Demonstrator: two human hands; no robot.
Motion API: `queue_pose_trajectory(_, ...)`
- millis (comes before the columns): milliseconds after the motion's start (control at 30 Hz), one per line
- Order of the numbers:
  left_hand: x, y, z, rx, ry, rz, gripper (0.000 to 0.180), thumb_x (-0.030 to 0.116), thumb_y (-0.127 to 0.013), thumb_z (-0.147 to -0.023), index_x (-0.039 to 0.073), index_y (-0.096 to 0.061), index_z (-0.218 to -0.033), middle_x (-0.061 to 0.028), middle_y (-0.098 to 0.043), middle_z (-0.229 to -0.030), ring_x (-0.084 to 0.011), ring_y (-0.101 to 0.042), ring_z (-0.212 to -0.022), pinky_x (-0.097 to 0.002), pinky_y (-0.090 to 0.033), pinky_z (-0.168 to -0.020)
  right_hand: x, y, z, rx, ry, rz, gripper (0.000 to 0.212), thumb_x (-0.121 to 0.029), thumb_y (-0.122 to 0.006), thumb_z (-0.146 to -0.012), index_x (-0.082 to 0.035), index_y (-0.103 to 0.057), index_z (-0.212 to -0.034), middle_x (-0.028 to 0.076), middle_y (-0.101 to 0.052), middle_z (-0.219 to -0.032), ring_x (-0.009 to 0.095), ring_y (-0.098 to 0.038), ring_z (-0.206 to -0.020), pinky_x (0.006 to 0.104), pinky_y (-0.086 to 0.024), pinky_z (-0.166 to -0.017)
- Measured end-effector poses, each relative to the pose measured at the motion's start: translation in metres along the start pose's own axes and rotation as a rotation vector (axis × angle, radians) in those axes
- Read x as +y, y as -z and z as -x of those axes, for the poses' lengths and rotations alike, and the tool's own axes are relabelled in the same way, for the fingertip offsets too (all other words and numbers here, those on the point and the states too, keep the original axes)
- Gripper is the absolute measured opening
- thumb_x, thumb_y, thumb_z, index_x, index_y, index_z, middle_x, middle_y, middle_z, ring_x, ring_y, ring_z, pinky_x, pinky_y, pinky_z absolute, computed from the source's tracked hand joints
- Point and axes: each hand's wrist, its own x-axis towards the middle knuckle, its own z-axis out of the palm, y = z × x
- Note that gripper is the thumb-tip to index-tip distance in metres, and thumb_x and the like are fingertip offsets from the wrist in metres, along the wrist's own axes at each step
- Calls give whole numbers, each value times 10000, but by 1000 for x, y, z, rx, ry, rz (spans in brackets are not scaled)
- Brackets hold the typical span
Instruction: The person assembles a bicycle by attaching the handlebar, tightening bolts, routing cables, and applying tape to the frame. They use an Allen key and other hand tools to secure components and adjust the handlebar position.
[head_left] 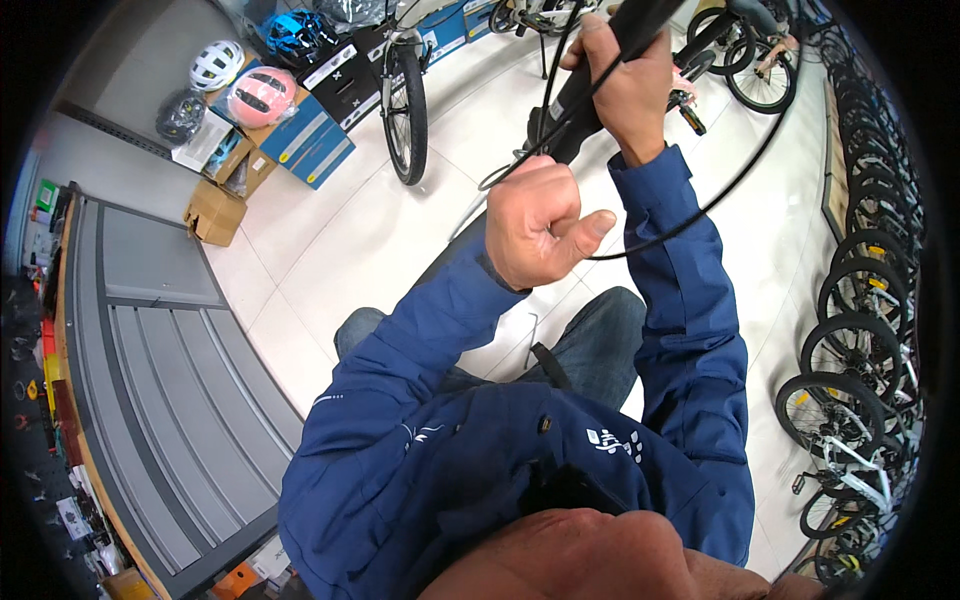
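Observation:
My right hand point(630, 90) is wrapped round a thick black bicycle frame tube point(572, 112), thumb lying across its near side. Thin black cables run along and beside this tube. Below it, my left hand point(538, 222) is closed in a fist with its thumb sticking out to the right; what it grips, if anything, is hidden. A thin silvery wire loop point(490, 180) shows just above the left fist. One black cable point(690, 222) arcs from beside the left hand out to the right and up.
A bicycle wheel point(405, 118) stands ahead. To its left are stacked boxes point(312, 140) with helmets point(262, 97) on top. A grey cabinet point(165, 265) fills the left side. Rows of bicycles point(840, 410) line the right. A bent metal rod point(532, 335) appears between my knees.

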Motion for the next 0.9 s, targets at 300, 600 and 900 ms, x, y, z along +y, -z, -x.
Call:
queue_pose_trajectory(300, -12, -3, 20, 27, -229, 62, 336, 58, -677, -637, 100, -352, -566, -47, -310, -598, -255, -336, -514, -365, -292, -513, 17, 15, -1, -45, 78, -94, 140, -50, -609, -1005, -2, -502, -1082, 130, -601, -765, 236, -633, -632, 378, -571, -592)
queue_pose_trajectory(600, -39, 0, 53, -20, -408, 115, 383, 126, -716, -679, 156, -352, -564, 4, -358, -603, -185, -397, -522, -333, -391, -572, 6, 10, 3, -110, 122, -77, 100, -55, -573, -1023, -1, -496, -1055, 131, -580, -784, 230, -607, -660, 392, -555, -651)
queue_pose_trajectory(900, -63, 2, 79, -141, -497, 157, 388, 82, -692, -703, 147, -333, -574, -5, -326, -608, -190, -359, -494, -336, -358, -535, 3, 15, 6, -70, 77, -85, 109, -55, -575, -1009, -22, -475, -1040, 126, -560, -784, 230, -596, -656, 389, -552, -630)
